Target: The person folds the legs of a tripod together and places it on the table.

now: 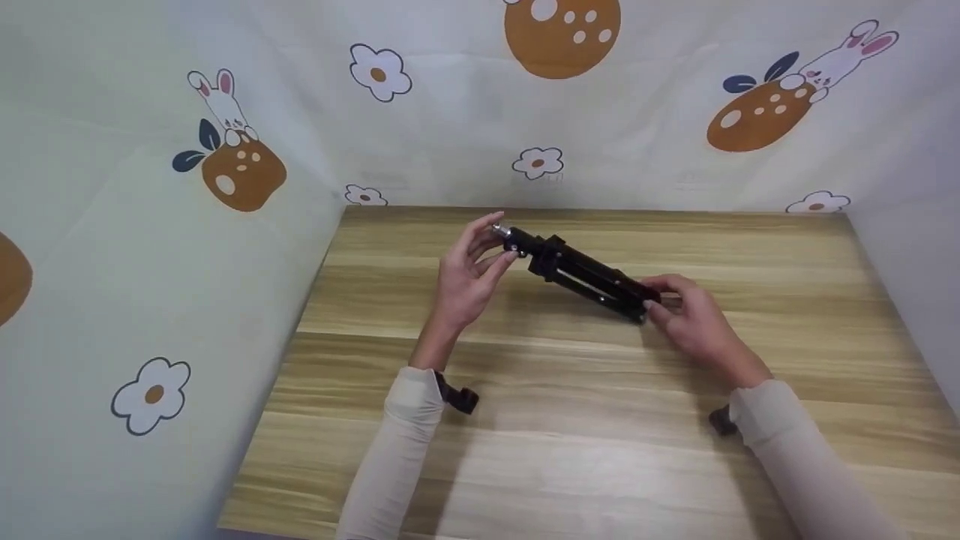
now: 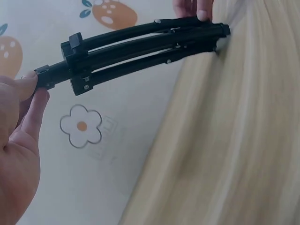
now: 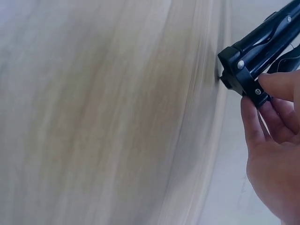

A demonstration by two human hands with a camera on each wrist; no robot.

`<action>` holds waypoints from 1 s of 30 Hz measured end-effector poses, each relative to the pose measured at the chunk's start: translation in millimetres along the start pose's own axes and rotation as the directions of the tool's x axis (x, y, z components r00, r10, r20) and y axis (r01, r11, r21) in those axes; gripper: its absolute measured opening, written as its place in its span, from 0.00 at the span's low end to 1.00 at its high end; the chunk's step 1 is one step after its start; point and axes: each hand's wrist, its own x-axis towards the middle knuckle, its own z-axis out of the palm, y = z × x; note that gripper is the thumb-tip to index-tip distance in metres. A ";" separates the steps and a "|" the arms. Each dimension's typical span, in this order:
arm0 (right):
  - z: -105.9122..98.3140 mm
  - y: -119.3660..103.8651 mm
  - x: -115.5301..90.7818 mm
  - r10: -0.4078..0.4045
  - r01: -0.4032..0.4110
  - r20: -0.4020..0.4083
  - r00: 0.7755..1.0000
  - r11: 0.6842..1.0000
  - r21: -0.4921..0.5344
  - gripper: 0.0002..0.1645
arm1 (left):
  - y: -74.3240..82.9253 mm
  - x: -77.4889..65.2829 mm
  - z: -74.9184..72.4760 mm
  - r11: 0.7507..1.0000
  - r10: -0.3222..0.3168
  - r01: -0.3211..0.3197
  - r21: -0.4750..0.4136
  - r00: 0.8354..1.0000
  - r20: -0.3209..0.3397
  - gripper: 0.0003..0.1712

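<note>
A small black tripod stand (image 1: 547, 259), its legs folded together, is held slantwise between both hands over the table. My left hand (image 1: 466, 285) pinches its narrow end between thumb and fingers, close to the silver metal tip (image 1: 501, 230). In the left wrist view the folded tripod (image 2: 126, 55) spans from this hand to the other. My right hand (image 1: 697, 319) grips the leg end at the lower right. Seen from the right wrist, the thumb and fingers of that hand (image 3: 276, 154) hold the end joint of the tripod (image 3: 241, 65), which has small silver rivets.
Beneath is a wood-grain table (image 1: 570, 420). A pale cloth backdrop (image 1: 450, 135) printed with rabbits, orange fruit and flowers rises behind the table and along its left side. Dark wrist cameras (image 1: 459, 397) sit at both cuffs.
</note>
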 end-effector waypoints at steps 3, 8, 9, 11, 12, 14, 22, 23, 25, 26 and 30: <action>-0.4 1.3 0.0 -0.028 0.029 -0.011 1.000 0.999 0.015 0.21 | -6.9 -8.0 -7.1 1.000 -0.029 0.029 0.012 1.000 -0.002 0.33; -0.7 2.6 -0.6 -0.066 0.066 -0.022 0.998 0.998 0.012 0.20 | -17.4 -20.3 -16.4 0.996 -0.086 0.085 0.032 0.996 0.003 0.33; -1.0 2.6 -0.9 -0.071 0.071 -0.024 0.997 0.997 0.007 0.20 | -19.4 -22.5 -17.9 0.995 -0.096 0.095 0.041 0.995 0.010 0.33; -1.7 2.9 -1.4 -0.082 0.081 -0.032 0.996 0.997 -0.015 0.20 | -23.8 -26.8 -20.7 0.991 -0.118 0.115 0.062 0.993 0.030 0.32; -2.1 3.0 -1.6 -0.086 0.085 -0.035 0.996 0.996 -0.025 0.20 | -26.0 -29.1 -22.1 0.989 -0.127 0.124 0.077 0.991 0.040 0.32; -2.4 3.1 -2.0 -0.097 0.095 -0.039 0.994 0.994 -0.050 0.19 | -30.9 -33.8 -24.8 0.984 -0.150 0.144 0.101 0.987 0.059 0.31; -3.0 0.1 -3.5 -0.185 0.172 -0.054 0.981 0.965 -0.198 0.17 | -48.6 -53.0 -30.0 0.952 -0.285 0.272 0.139 0.954 0.088 0.29; -2.9 0.3 -3.5 -0.189 0.174 -0.052 0.980 0.962 -0.212 0.17 | -50.3 -54.9 -30.1 0.949 -0.295 0.282 0.142 0.951 0.088 0.29; -2.6 0.8 -3.7 -0.192 0.176 -0.047 0.980 0.957 -0.229 0.16 | -53.4 -58.2 -30.6 0.944 -0.309 0.293 0.152 0.947 0.092 0.29; -2.5 1.4 -3.7 -0.192 0.177 -0.044 0.980 0.956 -0.233 0.16 | -55.0 -59.4 -30.8 0.942 -0.313 0.296 0.160 0.945 0.093 0.29; -1.8 3.5 -3.6 -0.195 0.180 -0.033 0.980 0.949 -0.259 0.16 | -60.3 -63.4 -31.3 0.932 -0.322 0.299 0.205 0.942 0.095 0.27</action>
